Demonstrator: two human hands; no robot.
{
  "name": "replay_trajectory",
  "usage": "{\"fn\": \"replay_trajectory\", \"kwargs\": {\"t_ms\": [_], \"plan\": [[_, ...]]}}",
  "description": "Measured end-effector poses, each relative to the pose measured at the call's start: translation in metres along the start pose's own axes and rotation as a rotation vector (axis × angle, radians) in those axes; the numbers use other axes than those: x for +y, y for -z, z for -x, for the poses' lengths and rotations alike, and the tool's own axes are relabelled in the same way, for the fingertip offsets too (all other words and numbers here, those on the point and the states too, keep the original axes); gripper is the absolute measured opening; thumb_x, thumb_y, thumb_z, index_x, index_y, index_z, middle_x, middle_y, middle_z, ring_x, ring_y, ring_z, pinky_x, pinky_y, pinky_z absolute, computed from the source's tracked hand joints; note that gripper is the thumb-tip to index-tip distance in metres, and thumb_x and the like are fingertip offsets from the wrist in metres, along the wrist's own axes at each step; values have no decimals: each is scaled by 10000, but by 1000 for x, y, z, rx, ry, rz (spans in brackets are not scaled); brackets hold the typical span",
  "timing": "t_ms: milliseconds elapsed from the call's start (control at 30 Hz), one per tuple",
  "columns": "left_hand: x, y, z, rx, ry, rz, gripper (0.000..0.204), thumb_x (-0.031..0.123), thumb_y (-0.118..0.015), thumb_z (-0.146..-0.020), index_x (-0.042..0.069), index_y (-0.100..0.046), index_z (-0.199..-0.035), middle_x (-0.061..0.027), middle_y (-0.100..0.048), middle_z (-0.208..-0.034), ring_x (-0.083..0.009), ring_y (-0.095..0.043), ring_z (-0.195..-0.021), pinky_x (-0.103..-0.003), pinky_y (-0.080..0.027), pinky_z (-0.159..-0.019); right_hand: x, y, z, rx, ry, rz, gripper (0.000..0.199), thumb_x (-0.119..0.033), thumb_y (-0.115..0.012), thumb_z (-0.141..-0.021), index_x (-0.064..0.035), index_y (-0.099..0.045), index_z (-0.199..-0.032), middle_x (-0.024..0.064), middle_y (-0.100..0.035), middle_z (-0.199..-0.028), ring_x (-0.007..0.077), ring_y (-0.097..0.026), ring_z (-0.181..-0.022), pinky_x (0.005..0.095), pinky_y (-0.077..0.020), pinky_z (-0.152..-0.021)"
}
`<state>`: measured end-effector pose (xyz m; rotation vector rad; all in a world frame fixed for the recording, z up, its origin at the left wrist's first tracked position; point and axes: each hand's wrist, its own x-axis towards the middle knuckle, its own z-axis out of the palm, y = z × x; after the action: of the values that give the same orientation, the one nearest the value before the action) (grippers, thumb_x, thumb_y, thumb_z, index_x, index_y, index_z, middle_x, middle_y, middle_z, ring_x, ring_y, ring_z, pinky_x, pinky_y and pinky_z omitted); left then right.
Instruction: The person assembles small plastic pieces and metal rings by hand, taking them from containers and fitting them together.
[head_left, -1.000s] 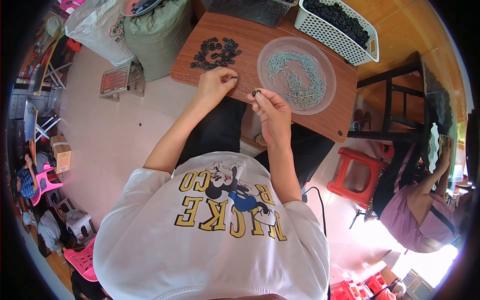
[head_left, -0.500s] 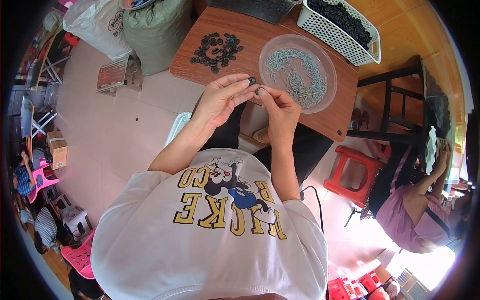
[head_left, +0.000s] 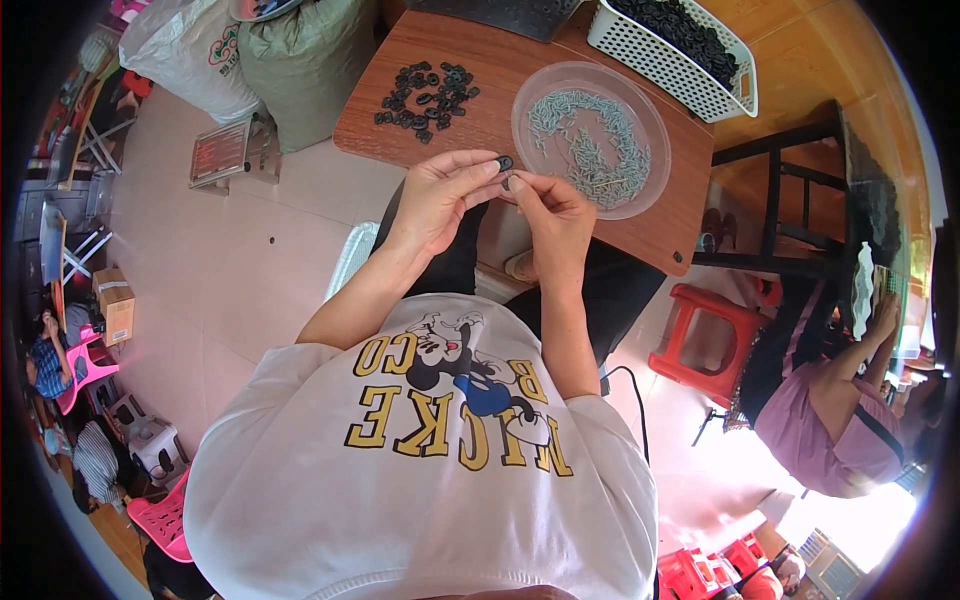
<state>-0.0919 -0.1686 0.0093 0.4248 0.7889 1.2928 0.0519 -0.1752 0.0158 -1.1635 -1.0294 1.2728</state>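
My left hand (head_left: pixel 440 195) pinches a small black ring-shaped part (head_left: pixel 504 163) between thumb and fingertips at the near edge of the wooden table (head_left: pixel 500 95). My right hand (head_left: pixel 550 215) is right beside it, fingertips closed on a tiny metal piece (head_left: pixel 510 183) that meets the black part. A pile of the same black parts (head_left: pixel 425 90) lies on the table beyond my left hand. A clear round dish (head_left: pixel 592 135) holding several small grey metal pieces sits just past my right hand.
A white plastic basket (head_left: pixel 672 52) full of dark parts stands at the table's far right. Filled sacks (head_left: pixel 250 50) lean at the table's left end. A red stool (head_left: pixel 705 335) and a seated person in purple (head_left: pixel 830 420) are on my right.
Both hands have drawn back from the table toward my body and come together. The black part and the metal piece are now held against each other.
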Motion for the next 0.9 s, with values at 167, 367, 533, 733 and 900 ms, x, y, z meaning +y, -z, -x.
{"fn": "replay_trajectory", "kwargs": {"t_ms": [167,367,533,733,900], "plan": [[-4,-1,3,-31,-109,-144,178,0,-648,-811,-73,-631,-972,-154,-661,-889,-195,-659,-796,-299,-551,-755,4,0,0,13,-4,1,134,-59,-673,-806,22,-679,-912,-12,-634,-714,24,-506,-604,157,-385,-556],[-7,6,3,-17,-163,-267,220,3,-666,-798,-69,-638,-1004,-142,-671,-883,-161,-653,-782,-255,-532,-738,2,-5,3,-17,3,-74,267,-25,-641,-824,18,-625,-1087,-2,-629,-774,37,-517,-657,164,-410,-600],[2,3,13,-64,-175,-382,241,-37,-666,-780,-44,-645,-1020,-124,-669,-924,-137,-642,-811,-239,-528,-744,8,0,5,-101,24,-81,335,-29,-627,-842,-1,-592,-1174,-4,-597,-805,50,-508,-707,171,-415,-635],[5,6,15,-78,-189,-507,279,-59,-672,-764,-8,-655,-1038,-93,-660,-934,-116,-625,-836,-226,-524,-754,3,-2,8,-105,18,-35,306,-53,-630,-848,3,-612,-1148,-17,-579,-798,53,-493,-701,174,-402,-645],[14,4,18,-137,-244,-657,275,-46,-668,-775,-7,-654,-1047,-65,-644,-945,-108,-614,-857,-209,-509,-762,4,3,8,-147,36,9,317,-42,-643,-834,-24,-620,-1150,-13,-589,-814,51,-504,-715,171,-404,-649]]}}
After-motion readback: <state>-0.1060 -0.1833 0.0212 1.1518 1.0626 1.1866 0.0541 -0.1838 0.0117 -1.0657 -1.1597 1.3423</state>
